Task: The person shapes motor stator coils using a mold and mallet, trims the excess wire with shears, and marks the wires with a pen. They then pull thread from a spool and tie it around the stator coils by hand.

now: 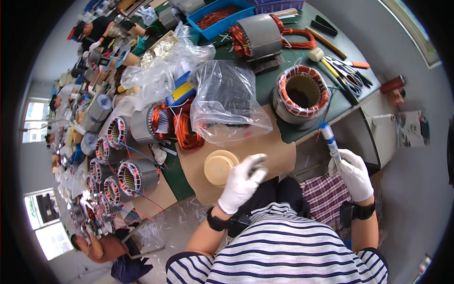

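My right hand point(353, 174), in a white glove, is closed around the lower end of a slim white tube with a blue cap point(329, 140). The tube points up and away from me, off the table's front edge. White-gloved as well, my left hand point(243, 183) has its fingers bent but apart, and nothing shows in it. Just left of that hand, a round cream plastic tub or lid point(220, 168) lies on brown paper point(276, 154). A motor stator with orange windings point(301, 92) stands upright on the table beyond my hands.
A clear plastic bag point(227, 99) lies beyond the tub. Another stator point(257, 35), a blue tray of copper wire point(236, 12), a mallet point(317, 55) and scissors point(350, 75) are farther back. Several wound stators point(137, 177) stand at left. Other people work at far left.
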Demonstrator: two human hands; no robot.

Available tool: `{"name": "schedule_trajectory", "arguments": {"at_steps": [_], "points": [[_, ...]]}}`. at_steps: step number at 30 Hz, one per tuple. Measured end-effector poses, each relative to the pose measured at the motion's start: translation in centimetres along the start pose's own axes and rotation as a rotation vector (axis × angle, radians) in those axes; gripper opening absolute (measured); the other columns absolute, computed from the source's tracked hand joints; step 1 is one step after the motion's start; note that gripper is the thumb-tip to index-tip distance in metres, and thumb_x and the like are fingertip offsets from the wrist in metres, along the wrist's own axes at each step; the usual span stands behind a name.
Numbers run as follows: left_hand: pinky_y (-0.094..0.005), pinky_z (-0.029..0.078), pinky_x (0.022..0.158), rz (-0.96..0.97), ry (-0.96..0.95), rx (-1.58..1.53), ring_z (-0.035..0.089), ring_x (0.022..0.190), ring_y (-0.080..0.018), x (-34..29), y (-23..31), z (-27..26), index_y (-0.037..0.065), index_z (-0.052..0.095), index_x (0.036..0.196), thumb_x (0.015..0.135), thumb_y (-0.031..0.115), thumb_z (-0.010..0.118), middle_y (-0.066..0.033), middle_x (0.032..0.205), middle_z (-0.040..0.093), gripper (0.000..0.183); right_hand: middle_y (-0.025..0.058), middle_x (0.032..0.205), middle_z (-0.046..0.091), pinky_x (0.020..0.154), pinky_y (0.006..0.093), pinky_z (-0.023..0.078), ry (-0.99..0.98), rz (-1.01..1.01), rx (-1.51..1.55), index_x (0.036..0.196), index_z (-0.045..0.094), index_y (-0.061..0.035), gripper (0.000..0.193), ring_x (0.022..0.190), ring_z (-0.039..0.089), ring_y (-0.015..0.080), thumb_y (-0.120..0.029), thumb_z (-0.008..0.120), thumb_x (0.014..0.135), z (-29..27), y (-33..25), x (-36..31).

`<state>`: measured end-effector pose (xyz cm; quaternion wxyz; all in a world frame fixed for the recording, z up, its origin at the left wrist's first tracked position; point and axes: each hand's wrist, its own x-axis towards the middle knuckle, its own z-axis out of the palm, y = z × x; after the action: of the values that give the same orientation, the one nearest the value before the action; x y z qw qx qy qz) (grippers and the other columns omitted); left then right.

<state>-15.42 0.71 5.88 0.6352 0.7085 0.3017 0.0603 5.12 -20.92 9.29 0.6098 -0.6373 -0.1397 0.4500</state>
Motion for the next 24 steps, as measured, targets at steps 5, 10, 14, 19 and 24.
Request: {"name": "schedule_trajectory", "arguments": {"at_steps": [5,10,14,19,24], "points": [[-0.0230,0.045,0.065,-0.052,-0.246,-0.328,0.052,0.067,-0.0083,4.4,4.7,2.9,0.001,0.052,0.123,0.083,0.030,0.067,0.0004,0.078,0.057,0.051,0.0056,0.086,0.063,0.069,0.0225,0.046,-0.464,0.185,-0.173,0.115,0.059,0.0050,0.036,0.074,0.056,0.0091,-0.019,0.059,0.088,1.5,-1.5,4.0],[-0.0209,0.039,0.042,-0.010,0.307,-0.354,0.050,0.046,-0.0065,8.9,6.1,-1.2,0.003,0.061,0.090,0.090,0.021,0.054,-0.0001,0.063,0.055,0.019,0.0098,0.094,0.064,0.075,0.0272,0.047,-0.370,0.059,-0.259,0.114,0.058,0.0051,0.035,0.081,0.059,0.0155,-0.021,0.057,0.090,-2.2,-0.2,7.3],[-0.0224,0.044,0.045,-0.012,0.735,-0.668,0.058,0.054,-0.0110,15.8,2.7,-8.1,0.005,0.060,0.089,0.092,0.025,0.058,-0.0026,0.068,0.061,0.020,0.0084,0.087,0.067,0.073,0.0295,0.048,-0.425,0.288,-0.425,0.108,0.061,0.0042,0.033,0.079,0.061,0.0166,-0.023,0.057,0.090,-10.1,6.0,7.8],[-0.0240,0.046,0.058,0.010,0.378,-0.224,0.058,0.067,-0.0090,12.4,5.0,-4.2,0.003,0.061,0.096,0.091,0.019,0.058,-0.0028,0.080,0.063,0.017,0.0172,0.078,0.065,0.067,0.0396,0.051,-0.178,0.363,-0.930,0.088,0.068,-0.0059,0.019,0.073,0.065,0.0326,-0.022,0.058,0.082,-24.2,20.2,6.3],[-0.0295,0.053,0.067,-0.828,-0.155,-0.167,0.065,0.073,-0.0164,4.0,-2.1,9.0,-0.003,0.063,0.102,0.092,0.018,0.053,-0.0094,0.086,0.067,0.025,0.0165,0.082,0.066,0.067,0.0400,0.051,-0.509,0.313,-1.026,0.089,0.067,-0.0073,0.020,0.074,0.064,0.0324,-0.023,0.058,0.082,-34.6,23.0,7.6]]}}
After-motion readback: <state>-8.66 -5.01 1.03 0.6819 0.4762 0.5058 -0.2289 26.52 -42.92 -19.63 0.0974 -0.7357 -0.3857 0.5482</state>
